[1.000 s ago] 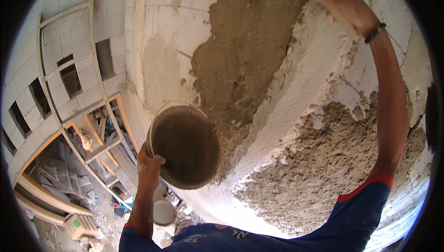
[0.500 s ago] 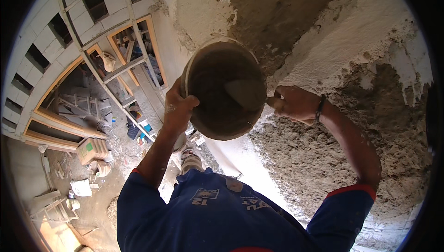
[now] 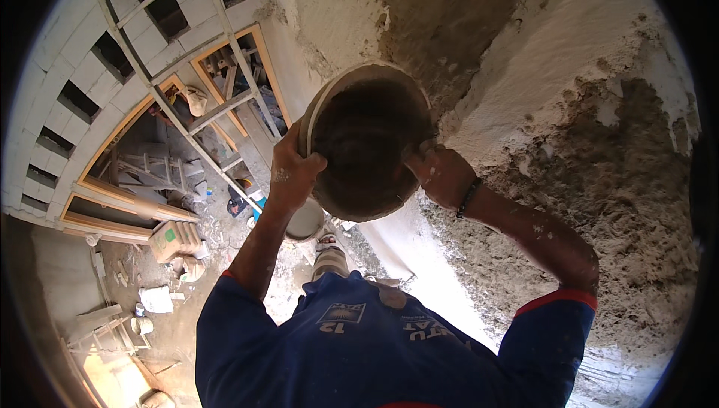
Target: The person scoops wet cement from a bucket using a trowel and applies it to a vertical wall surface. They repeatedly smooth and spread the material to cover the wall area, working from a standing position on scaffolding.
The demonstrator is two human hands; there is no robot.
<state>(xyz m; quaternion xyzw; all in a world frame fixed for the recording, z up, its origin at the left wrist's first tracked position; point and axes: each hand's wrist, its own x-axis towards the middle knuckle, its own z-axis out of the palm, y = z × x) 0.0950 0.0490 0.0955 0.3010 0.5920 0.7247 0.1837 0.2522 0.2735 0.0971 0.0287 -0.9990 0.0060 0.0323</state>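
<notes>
Overhead, left hand gripped the mortar pan rim; right hand scooped inside, grasp unclear; pan best kept level.

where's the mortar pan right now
In the head view the round mortar pan is upper centre, held up against the plastered wall, the left hand gripping its left rim and the right hand at its right edge.

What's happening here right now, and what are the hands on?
A person in a blue shirt holds a round pan of dark wet mortar up beside a rough wall. The left hand has a grip on the pan's rim, and the right hand reaches in at its other edge. Grey-brown plaster already covers part of the wall above. Far below lies a white bucket among site clutter.
</notes>
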